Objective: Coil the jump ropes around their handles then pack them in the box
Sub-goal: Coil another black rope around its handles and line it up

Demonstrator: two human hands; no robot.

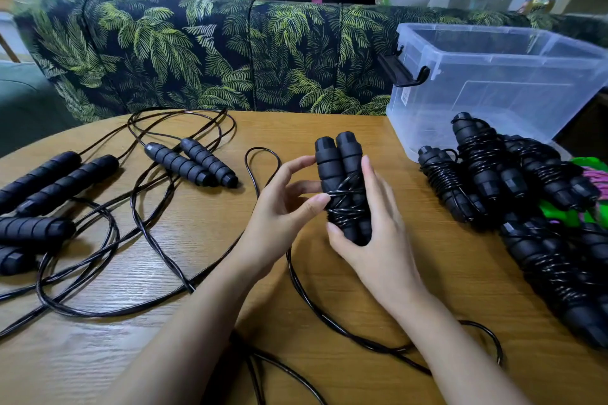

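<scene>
Since the 2 foam handles [340, 161] look light and grippy and the thin cord [263, 148] springy, the right hand [371, 240] clasps both mid-frame. The left hand [283, 207] pinches the wraps. The box [493, 82] sits upper right.

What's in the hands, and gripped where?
Both hands hold the paired handles: right hand round the lower end, left hand at the cord wraps midway.

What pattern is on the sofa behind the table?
The sofa has green palm leaves on black, clearest in the head view.
</scene>
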